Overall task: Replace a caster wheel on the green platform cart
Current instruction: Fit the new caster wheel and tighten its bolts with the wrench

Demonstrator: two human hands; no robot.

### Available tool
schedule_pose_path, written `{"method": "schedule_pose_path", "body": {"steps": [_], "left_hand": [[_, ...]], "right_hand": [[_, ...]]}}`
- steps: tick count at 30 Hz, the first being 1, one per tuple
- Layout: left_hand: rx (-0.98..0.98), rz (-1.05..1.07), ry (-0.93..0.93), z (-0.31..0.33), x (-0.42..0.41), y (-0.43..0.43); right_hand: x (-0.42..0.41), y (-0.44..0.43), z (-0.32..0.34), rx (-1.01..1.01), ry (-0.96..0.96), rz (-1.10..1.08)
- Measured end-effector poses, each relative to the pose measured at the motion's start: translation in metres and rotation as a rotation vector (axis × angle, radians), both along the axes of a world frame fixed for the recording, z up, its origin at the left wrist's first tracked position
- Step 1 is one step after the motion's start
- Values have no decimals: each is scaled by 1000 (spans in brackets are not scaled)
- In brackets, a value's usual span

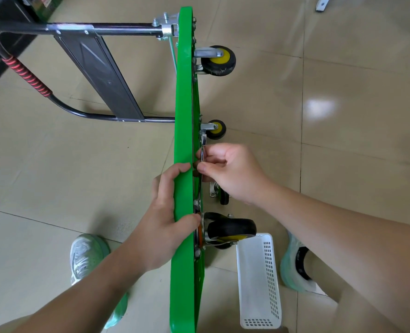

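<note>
Green platform cart (183, 116): on edge on floor | mounted caster wheels: 3 | loose caster (219, 192): 1, floor | left hand (168, 217): clamped around deck edge | right hand (228, 169): pinching wrench (202, 150) | basket (259, 280): 1 | no legible writing

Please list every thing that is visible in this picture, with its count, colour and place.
Green platform cart deck: one, green, standing on edge, centre.
Black folding handle: one, black with red grip, left of the deck on the floor.
Mounted caster wheels: three, black and yellow, right side of the deck.
Loose caster: one, black, on the floor under the right hand.
Metal wrench: one, silver, along the deck.
White perforated basket: one, white, lower right.
Shoes: two, pale green.
Left hand: grips the deck edge.
Right hand: holds the wrench.
</note>
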State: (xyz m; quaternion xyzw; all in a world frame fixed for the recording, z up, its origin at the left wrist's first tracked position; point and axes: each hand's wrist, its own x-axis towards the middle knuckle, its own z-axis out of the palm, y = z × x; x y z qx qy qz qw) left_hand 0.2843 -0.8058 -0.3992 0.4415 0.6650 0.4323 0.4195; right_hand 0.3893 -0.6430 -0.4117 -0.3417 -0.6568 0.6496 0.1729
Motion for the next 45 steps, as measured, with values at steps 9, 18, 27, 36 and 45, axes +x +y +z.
{"method": "schedule_pose_path", "body": {"steps": [9,18,27,36,45], "left_hand": [[-31,-2,11,2,0,0],[-27,-6,17,1,-1,0],[-13,-8,31,1,-1,0],[-62,-38,29,5,-5,2],[-48,-23,10,5,-3,0]], "right_hand": [[-9,5,-16,-49,-94,-110],[-25,15,-35,-293,-181,-129],[-30,27,-63,-580,-363,-211],[-25,22,-85,-852,-449,-266],[-17,37,-23,-404,-140,-282]]}}
